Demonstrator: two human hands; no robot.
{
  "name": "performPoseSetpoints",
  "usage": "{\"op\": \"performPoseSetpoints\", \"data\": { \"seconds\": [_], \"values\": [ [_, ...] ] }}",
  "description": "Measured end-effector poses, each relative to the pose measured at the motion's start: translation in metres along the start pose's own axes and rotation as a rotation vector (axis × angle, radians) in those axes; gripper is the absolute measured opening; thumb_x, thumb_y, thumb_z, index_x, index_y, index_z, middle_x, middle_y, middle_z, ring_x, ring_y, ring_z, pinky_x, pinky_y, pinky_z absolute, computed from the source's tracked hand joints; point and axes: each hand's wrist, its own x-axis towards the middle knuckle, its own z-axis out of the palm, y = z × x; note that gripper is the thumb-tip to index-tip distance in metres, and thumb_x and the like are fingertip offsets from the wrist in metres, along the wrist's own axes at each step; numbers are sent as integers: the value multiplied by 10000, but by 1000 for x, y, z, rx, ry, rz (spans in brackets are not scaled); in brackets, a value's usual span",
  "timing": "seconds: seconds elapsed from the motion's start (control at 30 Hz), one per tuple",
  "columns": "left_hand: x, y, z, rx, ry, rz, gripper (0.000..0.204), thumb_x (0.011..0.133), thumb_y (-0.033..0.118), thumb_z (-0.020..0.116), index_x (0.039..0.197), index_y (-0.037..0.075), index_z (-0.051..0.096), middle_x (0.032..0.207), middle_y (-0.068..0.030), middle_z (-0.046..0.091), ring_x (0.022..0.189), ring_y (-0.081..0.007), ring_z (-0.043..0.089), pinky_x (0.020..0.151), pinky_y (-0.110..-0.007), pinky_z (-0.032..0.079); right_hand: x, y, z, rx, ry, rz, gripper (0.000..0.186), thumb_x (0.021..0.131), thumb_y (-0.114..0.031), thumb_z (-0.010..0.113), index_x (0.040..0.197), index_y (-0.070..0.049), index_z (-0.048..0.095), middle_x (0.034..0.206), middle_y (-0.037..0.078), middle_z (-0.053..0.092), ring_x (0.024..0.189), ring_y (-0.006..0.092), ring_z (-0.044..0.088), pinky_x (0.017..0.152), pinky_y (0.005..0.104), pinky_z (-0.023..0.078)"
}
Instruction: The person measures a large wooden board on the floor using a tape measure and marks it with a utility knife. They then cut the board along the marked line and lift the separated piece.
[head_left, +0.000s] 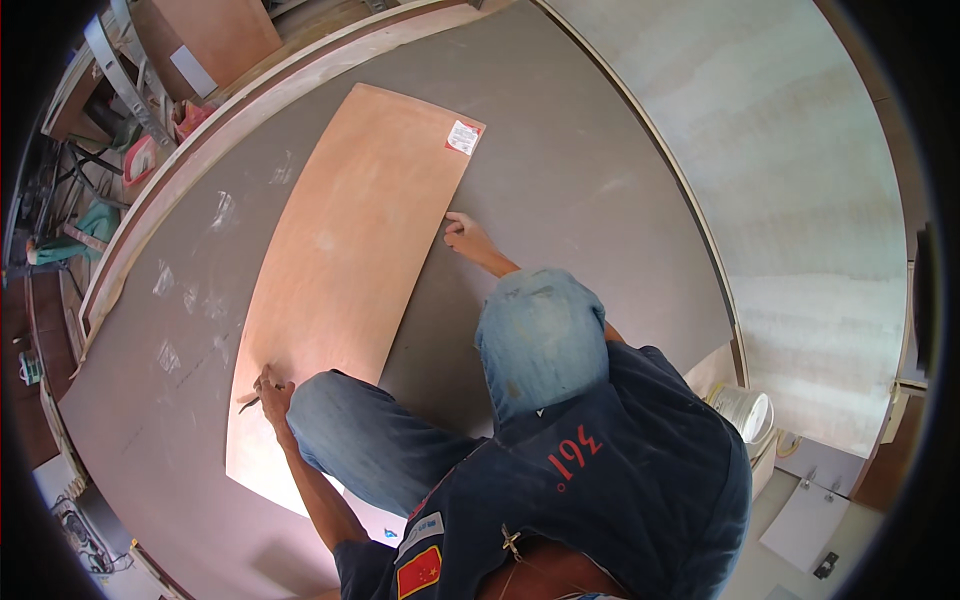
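Observation:
A long, thin plywood sheet [335, 240] lies on a broad grey board [560, 150], with a small white-and-red label [463, 136] at its far right corner. My left hand [276, 392] is closed over the near left part of the sheet, with a slim dark pointed tool [249, 404] sticking out between the fingers. Its exact kind is too small to make out. At the sheet's right edge, my right hand [468, 238] has its fingers curled, the index fingertip against that edge. My knees are bent beside the sheet, and the left one hides part of its near end.
A pale panel [800, 200] stretches along the right side. A white bucket [743, 412] sits at the grey board's right corner. Beyond the far left edge are a metal strip [120, 75], a red container [140, 160] and green cloth [95, 225]. Cables [78, 535] lie at lower left.

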Motion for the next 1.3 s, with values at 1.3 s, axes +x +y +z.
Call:
{"op": "performPoseSetpoints", "data": {
  "seconds": [1.3],
  "values": [
    [-8, 18, -3, 43, 9, -45, 686, 708, 95, 619, 1367, 76, 428, 1306, -201, 465, 1085, -350, 564, 907, -436, 464, -3, 8, -7, -21, 15, -37, 586, 805, -152, 608, 1340, 3, 425, 1055, 76, 538, 814, 129, 554, 674, 262, 489]
  ]
}}
